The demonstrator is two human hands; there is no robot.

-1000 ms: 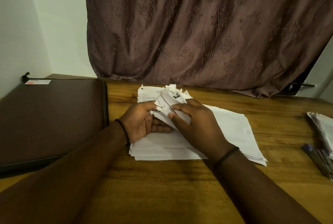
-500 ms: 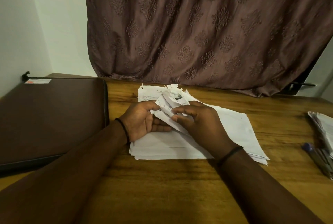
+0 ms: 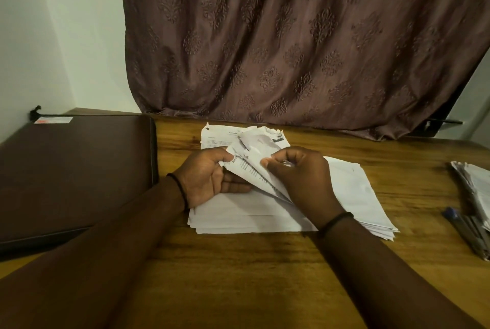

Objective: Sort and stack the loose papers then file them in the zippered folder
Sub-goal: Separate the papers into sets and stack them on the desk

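Two hands were busy over one wide wooden table (image 3: 238, 275), and the coming move turned on what lay to which side of them. Largest on it was the dark brown zippered folder (image 3: 74, 177), flat and seemingly closed at the left, its long sides running away from the person. Next came the flat stack of white papers (image 3: 252, 220), directly under both hands, with its long axis across the table and its sheets fanned unevenly at the near right corner. Held clear of it, tilted, was a small bundle of ragged-edged printed sheets (image 3: 254, 148), its fold running from far left to near right. The left hand (image 3: 209, 177) had the bundle's left edge, its grip clamped with the thumb on top and the fingers curled below. The right hand (image 3: 299, 177) pinched the upper sheet between thumb and forefinger, its grip likewise clamped on paper.

By my judgement sorting was unfinished and filing not begun. The bundle needed only to go straight down onto the stack, and everything would then travel left, the left hand being nearer the folder. A second paper pile (image 3: 474, 183) and some pens (image 3: 464, 230) lay well apart at the right edge.
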